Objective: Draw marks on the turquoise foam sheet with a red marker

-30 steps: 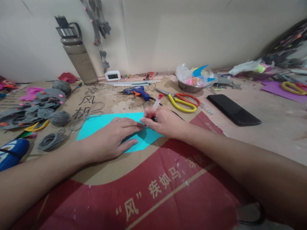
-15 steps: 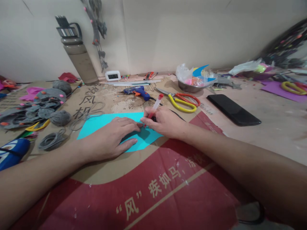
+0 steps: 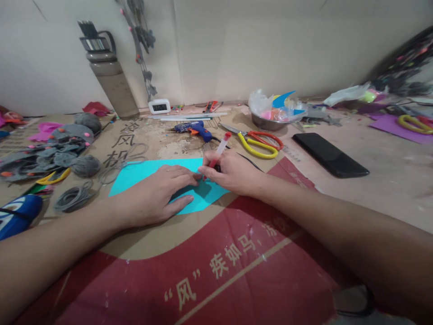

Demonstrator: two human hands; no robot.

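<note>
A sheet of turquoise paper (image 3: 135, 178) lies on the printed cardboard. My left hand (image 3: 165, 192) rests flat across its middle, fingers stretched and thumb apart, pressing on the paper. In my right hand (image 3: 233, 174) is a red-capped pen (image 3: 221, 148) with a clear barrel, gripped between thumb and fingers and tilted. Its lower end points down at the paper, close to the left fingertips; the tip itself is mostly hidden by my fingers.
Beyond the paper lie a blue glue gun (image 3: 199, 130) and scissors (image 3: 259, 149) with yellow and red handles. A black phone (image 3: 329, 154) and a metal bowl (image 3: 269, 122) stand right. Grey yarn (image 3: 85, 166), felt pieces and a tall bottle (image 3: 113, 83) are left.
Both hands, the pen and the paper hold practically the same place. The grey garland hanging at the wall has swung slightly to the right.
</note>
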